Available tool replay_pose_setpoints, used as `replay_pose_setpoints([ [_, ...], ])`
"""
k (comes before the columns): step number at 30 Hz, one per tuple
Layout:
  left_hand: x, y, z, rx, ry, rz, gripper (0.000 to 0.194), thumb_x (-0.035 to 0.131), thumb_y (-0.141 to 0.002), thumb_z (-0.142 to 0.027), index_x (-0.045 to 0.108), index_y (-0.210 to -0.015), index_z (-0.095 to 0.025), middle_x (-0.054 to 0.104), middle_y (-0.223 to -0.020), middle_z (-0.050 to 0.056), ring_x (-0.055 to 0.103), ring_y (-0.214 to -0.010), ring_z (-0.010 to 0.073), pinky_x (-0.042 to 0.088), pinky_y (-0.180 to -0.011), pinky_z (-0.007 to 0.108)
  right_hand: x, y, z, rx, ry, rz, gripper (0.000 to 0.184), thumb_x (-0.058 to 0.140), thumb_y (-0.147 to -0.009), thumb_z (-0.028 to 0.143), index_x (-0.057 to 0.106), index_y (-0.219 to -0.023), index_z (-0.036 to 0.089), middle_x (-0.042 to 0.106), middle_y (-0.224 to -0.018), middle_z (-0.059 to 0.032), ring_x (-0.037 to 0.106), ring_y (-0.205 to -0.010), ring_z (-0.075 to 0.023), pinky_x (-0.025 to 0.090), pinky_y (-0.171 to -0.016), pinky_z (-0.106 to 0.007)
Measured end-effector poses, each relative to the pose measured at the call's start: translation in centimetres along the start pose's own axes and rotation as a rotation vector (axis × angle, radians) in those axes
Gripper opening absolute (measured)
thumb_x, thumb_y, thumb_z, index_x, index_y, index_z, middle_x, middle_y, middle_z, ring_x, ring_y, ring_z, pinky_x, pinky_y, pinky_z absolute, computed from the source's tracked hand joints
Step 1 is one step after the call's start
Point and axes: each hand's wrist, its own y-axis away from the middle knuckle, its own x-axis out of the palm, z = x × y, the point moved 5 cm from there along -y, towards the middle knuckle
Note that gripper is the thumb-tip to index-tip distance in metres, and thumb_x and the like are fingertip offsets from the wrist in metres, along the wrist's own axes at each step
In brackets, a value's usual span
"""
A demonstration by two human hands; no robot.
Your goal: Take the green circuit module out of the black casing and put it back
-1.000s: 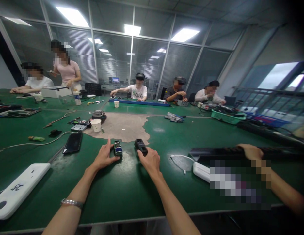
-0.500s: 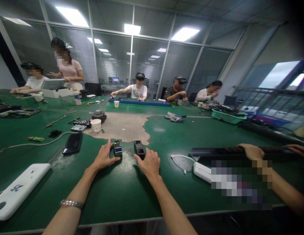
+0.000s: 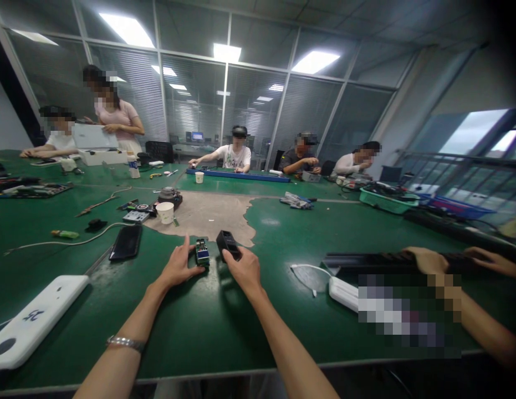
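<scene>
Room: a metal-framed glass partition (image 3: pixel 195 100) stands behind a green work table (image 3: pixel 324 327); several people occupy the far side.
Far left: a long white plastic device (image 3: pixel 41 318), marked 25, lies slantwise near the front edge.
Left middle: a flat black rectangular slab (image 3: pixel 125 242) lies on the table; beyond it, a white paper cup (image 3: pixel 165 213) stands beside loose electronic parts.
Left hand: the left hand (image 3: pixel 178 266) rests with thumb and forefinger parted around the small green circuit-board module (image 3: pixel 202 254); whether they press on it cannot be told.
Module location: on the table, between both hands, near a bare brown patch (image 3: pixel 216 213).
Right hand: the right hand (image 3: pixel 246 270) grasps the hollow black plastic housing (image 3: pixel 226 243), held tilted; its fingers hide part of it.
Right obstructions: a white oblong device (image 3: pixel 343 292) with a cable lies well apart from the housing; past it, a co-worker's hand (image 3: pixel 430 259) rests on a long black rail (image 3: pixel 366 260).
</scene>
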Motion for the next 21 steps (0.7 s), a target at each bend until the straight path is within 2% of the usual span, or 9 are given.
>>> replay_pose_setpoints([
  [4, 0.0, 0.0, 0.0, -0.004, 0.008, 0.001, 0.128, 0.078, -0.077, -0.054, -0.010, -0.162, -0.017, 0.057, -0.144, 0.019, 0.051, -0.131, 0.0376, 0.035, -0.110, 0.053, 0.8, 0.2, 4.1, -0.055, -0.078, 0.049, 0.039, 0.059, -0.092, 0.055, 0.075, -0.100, 0.020, 0.077, -0.096, -0.0085, 0.071, -0.089, -0.0217, 0.046, -0.074, -0.025],
  [8, 0.1, 0.1, 0.0, 0.001, 0.023, -0.017, 0.126, 0.077, -0.079, -0.051, -0.012, -0.161, -0.019, 0.058, -0.143, 0.017, 0.053, -0.130, 0.0350, 0.036, -0.110, 0.053, 1.8, 0.5, 6.5, -0.059, -0.025, 0.048, 0.042, 0.062, -0.090, 0.056, 0.075, -0.100, 0.017, 0.077, -0.097, -0.0127, 0.071, -0.092, -0.0251, 0.047, -0.076, -0.028],
  [15, 0.1, 0.1, -0.1, -0.020, 0.032, -0.008, 0.126, 0.076, -0.079, -0.048, -0.014, -0.161, -0.018, 0.057, -0.145, 0.017, 0.051, -0.131, 0.0359, 0.034, -0.112, 0.054, 2.7, 0.7, 7.5, -0.036, 0.077, 0.036, 0.043, 0.063, -0.088, 0.056, 0.074, -0.101, 0.016, 0.075, -0.102, -0.0155, 0.069, -0.102, -0.0313, 0.047, -0.087, -0.037],
  [21, -0.1, 0.1, -0.6, 0.002, 0.017, -0.006, 0.122, 0.073, -0.076, -0.037, -0.012, -0.161, -0.016, 0.056, -0.145, 0.018, 0.051, -0.132, 0.0375, 0.034, -0.113, 0.056, 4.0, 0.8, 7.5, -0.050, 0.155, 0.121, 0.046, 0.066, -0.087, 0.056, 0.073, -0.105, 0.014, 0.074, -0.105, -0.0179, 0.066, -0.108, -0.0337, 0.046, -0.091, -0.042],
])
